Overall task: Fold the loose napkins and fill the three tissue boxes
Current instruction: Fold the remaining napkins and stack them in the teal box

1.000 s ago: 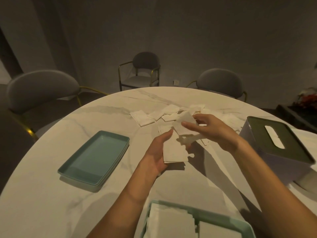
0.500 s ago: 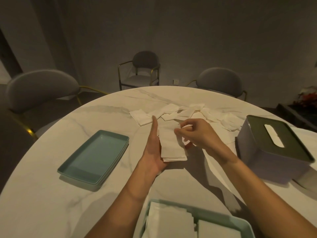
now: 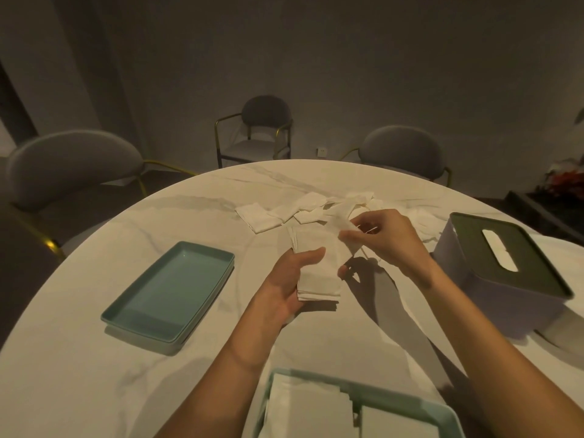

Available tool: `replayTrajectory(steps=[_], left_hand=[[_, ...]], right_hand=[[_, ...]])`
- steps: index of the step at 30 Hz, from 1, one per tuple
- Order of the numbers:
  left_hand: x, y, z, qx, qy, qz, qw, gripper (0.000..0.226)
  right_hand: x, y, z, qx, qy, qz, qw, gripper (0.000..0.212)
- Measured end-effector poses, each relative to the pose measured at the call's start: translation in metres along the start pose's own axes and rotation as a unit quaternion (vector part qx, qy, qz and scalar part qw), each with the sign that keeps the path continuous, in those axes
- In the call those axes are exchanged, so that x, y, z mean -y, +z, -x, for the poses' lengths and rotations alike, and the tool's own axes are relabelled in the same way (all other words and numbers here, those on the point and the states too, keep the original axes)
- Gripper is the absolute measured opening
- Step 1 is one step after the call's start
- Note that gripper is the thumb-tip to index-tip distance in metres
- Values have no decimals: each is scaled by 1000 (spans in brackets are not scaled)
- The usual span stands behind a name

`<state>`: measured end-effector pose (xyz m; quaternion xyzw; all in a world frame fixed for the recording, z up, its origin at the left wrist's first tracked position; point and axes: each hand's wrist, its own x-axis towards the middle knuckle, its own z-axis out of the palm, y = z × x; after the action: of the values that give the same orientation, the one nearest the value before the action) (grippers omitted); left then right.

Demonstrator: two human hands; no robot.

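Right now the left hand (image 3: 284, 279) holds a stack of folded napkins (image 3: 317, 267) just above the table (image 3: 94, 358) — thumb laid across the top of the stack, fingers curled underneath, one fingertip showing past the stack's right edge. Close beside it the right hand (image 3: 384, 238) pinches a single napkin (image 3: 343, 221) between thumb and fingertips, and that napkin hangs over the far right corner of the stack, touching or nearly touching it; which, I cannot tell.

Behind both hands a scatter of loose napkins (image 3: 284, 213) lies across the middle of the white marbled table, some flat, some crumpled. To the right stands a tissue box (image 3: 493, 279) with a dark lid, upright, a white strip showing in the lid's slot. On the left sits a teal tray (image 3: 170, 292), apart from the napkins. At the near edge, between the forearms, a second teal tray (image 3: 410, 403) holds two piles of folded napkins (image 3: 309, 409) side by side.

Beyond the table three grey chairs (image 3: 72, 165) with thin gold frames stand in a dim room — one at the left, one far back by the wall, one at the right.
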<state>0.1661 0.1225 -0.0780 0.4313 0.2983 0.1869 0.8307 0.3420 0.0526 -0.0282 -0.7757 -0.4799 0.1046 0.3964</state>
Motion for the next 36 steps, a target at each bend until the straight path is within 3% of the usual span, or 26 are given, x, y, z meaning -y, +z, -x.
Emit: replayTrajectory(steps=[2,7,9,13,16,20,23,26,29,31,36], left_hand=[[-1,2,2,23,-11,26,999,41],[-3,4,5,66,-42,102,992,48],[-3,3,1,53,-38,132,989,46],[-4,8,0,56,-33,135,989,24],[-4,13,4,73,-2,81,994,33],[-5,11,7,58,-38,97,993,68],[-4,7,6,70,-33,102,992,56],[-3,4,3,33,4,137,990,48],[-6,1,0,14,21,170,985,19],[-8,-1,-2,5,21,193,981,23],[-8,-3,-5,-8,28,205,978,29]], right_hand=[[0,-7,-1,-36,-21,-16,999,17],[14,-30,0,-117,-74,-82,987,25],[26,-41,5,-63,-86,-135,985,26],[39,-50,15,174,-92,-273,942,27],[31,-32,15,239,-84,-177,951,25],[11,3,6,142,-112,8,983,22],[-9,8,-6,62,-104,-30,992,20],[-36,8,-28,-21,-48,72,996,36],[-52,13,-52,22,-11,212,977,69],[-55,16,-66,54,6,231,971,79],[-58,22,-85,19,-21,269,963,50]])
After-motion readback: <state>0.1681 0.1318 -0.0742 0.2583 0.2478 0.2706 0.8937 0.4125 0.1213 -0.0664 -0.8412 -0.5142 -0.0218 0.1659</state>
